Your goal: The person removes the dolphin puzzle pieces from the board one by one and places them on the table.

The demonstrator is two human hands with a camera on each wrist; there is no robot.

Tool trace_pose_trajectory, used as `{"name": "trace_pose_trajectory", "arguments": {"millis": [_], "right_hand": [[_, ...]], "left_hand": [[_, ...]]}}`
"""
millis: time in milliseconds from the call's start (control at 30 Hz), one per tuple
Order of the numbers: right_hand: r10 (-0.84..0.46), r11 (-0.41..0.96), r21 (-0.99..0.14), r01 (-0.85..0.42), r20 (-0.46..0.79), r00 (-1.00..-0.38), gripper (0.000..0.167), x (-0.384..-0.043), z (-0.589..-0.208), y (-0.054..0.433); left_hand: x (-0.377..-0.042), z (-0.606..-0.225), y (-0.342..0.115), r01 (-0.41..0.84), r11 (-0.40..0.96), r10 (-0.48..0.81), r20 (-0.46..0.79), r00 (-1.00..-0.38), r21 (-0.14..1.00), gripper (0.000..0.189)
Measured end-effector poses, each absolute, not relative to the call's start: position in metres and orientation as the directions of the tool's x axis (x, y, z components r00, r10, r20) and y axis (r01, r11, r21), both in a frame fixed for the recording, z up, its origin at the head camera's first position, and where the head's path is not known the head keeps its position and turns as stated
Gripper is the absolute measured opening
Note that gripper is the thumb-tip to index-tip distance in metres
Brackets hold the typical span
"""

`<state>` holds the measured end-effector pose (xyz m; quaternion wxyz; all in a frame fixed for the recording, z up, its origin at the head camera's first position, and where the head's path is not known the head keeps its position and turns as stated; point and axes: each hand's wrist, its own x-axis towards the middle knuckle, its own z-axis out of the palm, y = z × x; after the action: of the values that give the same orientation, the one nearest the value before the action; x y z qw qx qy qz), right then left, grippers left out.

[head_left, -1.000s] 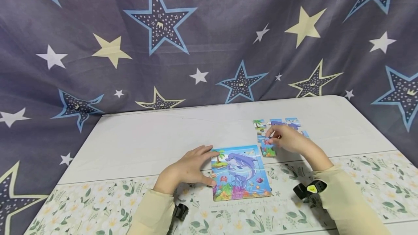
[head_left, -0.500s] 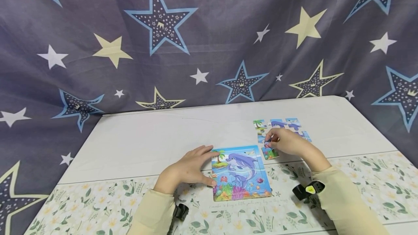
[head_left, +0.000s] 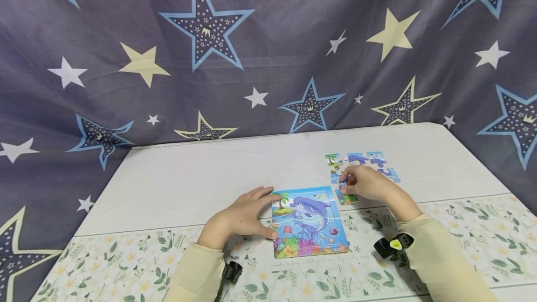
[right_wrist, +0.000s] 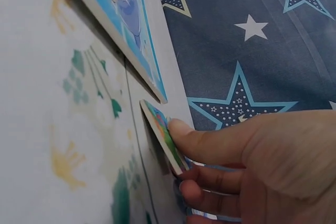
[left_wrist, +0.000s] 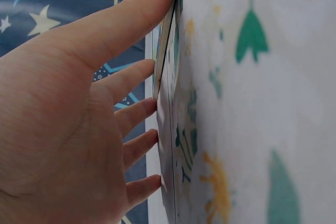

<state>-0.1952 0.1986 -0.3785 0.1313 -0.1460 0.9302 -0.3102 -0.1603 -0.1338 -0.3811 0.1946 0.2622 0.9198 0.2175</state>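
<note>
A square dolphin puzzle board (head_left: pixel 309 218) lies flat on the table. My left hand (head_left: pixel 243 212) rests at its left side, fingers spread, with the thumb touching the lower left edge. In the left wrist view the left fingers (left_wrist: pixel 134 116) are nearly straight along the board's edge. To the right of the board, my right hand (head_left: pixel 367 183) pinches a small coral-patterned puzzle piece (head_left: pixel 346 198). The right wrist view has the thumb on the face of this puzzle piece (right_wrist: pixel 163 129), with curled fingers by its edge. Part of the piece is hidden by the hand.
Several loose puzzle pieces (head_left: pixel 356 159) lie behind the right hand, some partly covered by it. The table (head_left: pixel 218 171) has a white cloth with a floral front band. A dark star-patterned curtain (head_left: pixel 268 50) hangs behind it.
My right hand has moved slightly toward the near side, and the coral-patterned puzzle piece has shifted with it, away from the others. The left hand and the board have stayed still.
</note>
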Motion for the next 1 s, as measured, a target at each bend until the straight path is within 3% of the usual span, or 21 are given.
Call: {"name": "trace_pose_trajectory", "arguments": {"millis": [233, 1000], "right_hand": [[-0.311, 0.801, -0.572, -0.178, -0.143, -0.940, 0.015, -0.1942, -0.3782, 0.1955], [-0.197, 0.887, -0.447, -0.112, -0.147, -0.969, 0.023, -0.1908, -0.3770, 0.1894]], "left_hand": [[-0.1599, -0.3813, -0.1337, 0.398, 0.771, 0.566, -0.247, -0.787, 0.498, 0.091], [-0.1606, -0.3818, -0.1334, 0.398, 0.772, 0.564, -0.244, -0.789, 0.496, 0.092]]}}
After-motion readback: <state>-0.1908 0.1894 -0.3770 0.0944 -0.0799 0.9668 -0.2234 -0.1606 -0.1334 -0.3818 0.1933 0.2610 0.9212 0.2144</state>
